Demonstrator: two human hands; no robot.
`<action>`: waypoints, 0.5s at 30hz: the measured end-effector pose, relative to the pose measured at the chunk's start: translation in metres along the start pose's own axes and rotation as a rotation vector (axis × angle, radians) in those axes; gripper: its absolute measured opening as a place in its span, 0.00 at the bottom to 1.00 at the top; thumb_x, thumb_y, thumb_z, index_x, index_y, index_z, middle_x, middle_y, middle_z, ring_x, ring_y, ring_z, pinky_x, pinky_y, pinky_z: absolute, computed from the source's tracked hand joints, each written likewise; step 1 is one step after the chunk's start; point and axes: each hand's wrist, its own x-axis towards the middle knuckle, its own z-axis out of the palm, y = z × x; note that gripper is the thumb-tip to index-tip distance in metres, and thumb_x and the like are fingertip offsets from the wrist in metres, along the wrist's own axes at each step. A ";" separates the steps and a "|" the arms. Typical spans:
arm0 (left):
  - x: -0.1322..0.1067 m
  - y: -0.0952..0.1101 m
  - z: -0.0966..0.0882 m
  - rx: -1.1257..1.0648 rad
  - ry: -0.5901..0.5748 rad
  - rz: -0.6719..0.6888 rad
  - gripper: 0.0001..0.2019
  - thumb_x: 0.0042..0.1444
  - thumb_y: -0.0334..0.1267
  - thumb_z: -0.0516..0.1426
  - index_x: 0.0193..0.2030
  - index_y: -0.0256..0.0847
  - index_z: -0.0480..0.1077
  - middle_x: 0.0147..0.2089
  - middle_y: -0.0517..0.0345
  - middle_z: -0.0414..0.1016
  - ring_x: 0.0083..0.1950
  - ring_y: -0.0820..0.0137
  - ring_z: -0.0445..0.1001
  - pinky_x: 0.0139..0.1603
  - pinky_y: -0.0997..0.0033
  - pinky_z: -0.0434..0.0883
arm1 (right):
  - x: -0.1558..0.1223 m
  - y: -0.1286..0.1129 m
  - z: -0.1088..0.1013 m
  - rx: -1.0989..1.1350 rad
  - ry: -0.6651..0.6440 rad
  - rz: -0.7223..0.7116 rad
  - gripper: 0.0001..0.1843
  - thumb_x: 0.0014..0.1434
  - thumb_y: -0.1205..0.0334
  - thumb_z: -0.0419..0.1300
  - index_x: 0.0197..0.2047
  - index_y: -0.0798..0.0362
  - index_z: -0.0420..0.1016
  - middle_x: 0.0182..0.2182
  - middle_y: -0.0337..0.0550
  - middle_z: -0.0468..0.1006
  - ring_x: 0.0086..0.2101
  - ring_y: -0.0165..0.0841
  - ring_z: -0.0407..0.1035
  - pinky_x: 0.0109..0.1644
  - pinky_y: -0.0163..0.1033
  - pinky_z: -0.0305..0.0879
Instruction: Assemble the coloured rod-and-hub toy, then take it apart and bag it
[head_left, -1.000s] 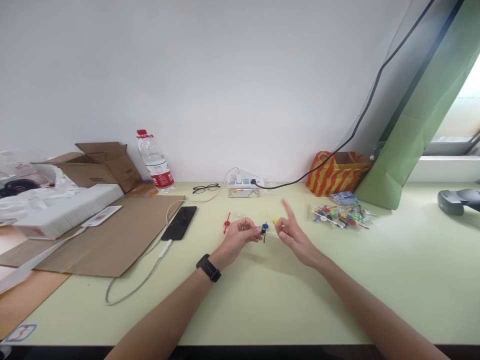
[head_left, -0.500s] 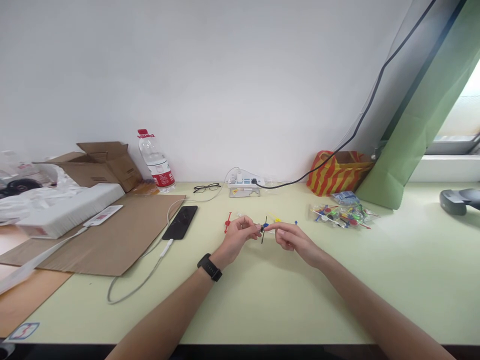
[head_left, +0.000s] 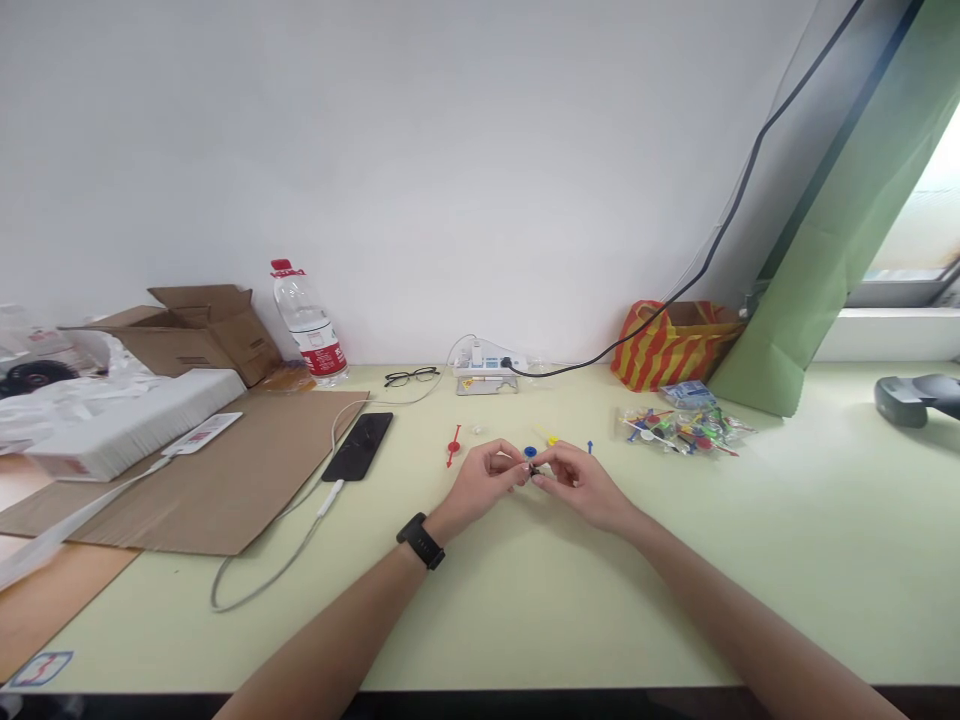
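Observation:
My left hand (head_left: 487,474) and my right hand (head_left: 583,484) meet over the table's middle, thumbs and fingertips pinched round a small black piece (head_left: 535,472). Fingers cover most of that piece, so its full shape is hidden. Just behind the fingertips lies a round blue piece (head_left: 531,452), and a yellow piece (head_left: 553,440) sits beyond it, partly covered by my right hand. To the left of my left hand is a red arrow-shaped piece (head_left: 454,447) with a round middle. A blue arrow tip (head_left: 590,446) shows past my right hand.
Left of my hands lie a phone (head_left: 358,447) on its cable, cardboard (head_left: 217,475) and a bottle (head_left: 311,325). Glasses (head_left: 412,377) and a power strip (head_left: 487,362) are by the wall. Rightward are a bag of colourful pieces (head_left: 686,430) and a striped bag (head_left: 667,350).
My right hand has gone from a pointing index finger to a pinch on the black piece. The long black piece, upright before, is now turned and mostly covered by my fingers.

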 end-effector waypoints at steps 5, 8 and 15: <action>-0.002 0.001 0.003 0.270 0.058 0.130 0.12 0.65 0.49 0.59 0.43 0.42 0.76 0.37 0.53 0.80 0.39 0.63 0.77 0.36 0.68 0.68 | 0.004 0.007 -0.004 -0.078 0.106 -0.056 0.20 0.64 0.42 0.61 0.43 0.51 0.77 0.41 0.45 0.72 0.30 0.31 0.65 0.33 0.39 0.64; -0.003 -0.001 0.000 0.434 0.194 0.228 0.07 0.62 0.44 0.62 0.42 0.45 0.78 0.42 0.53 0.80 0.45 0.60 0.75 0.43 0.65 0.68 | 0.008 0.010 -0.015 -0.067 0.226 -0.051 0.21 0.66 0.42 0.57 0.48 0.51 0.74 0.41 0.47 0.77 0.37 0.36 0.73 0.43 0.43 0.70; -0.002 -0.009 -0.007 0.609 0.244 0.292 0.07 0.58 0.36 0.63 0.44 0.47 0.77 0.45 0.53 0.78 0.49 0.55 0.72 0.52 0.57 0.65 | 0.014 0.016 -0.048 -0.339 0.595 -0.160 0.19 0.69 0.47 0.55 0.51 0.52 0.75 0.38 0.48 0.79 0.38 0.40 0.73 0.47 0.47 0.69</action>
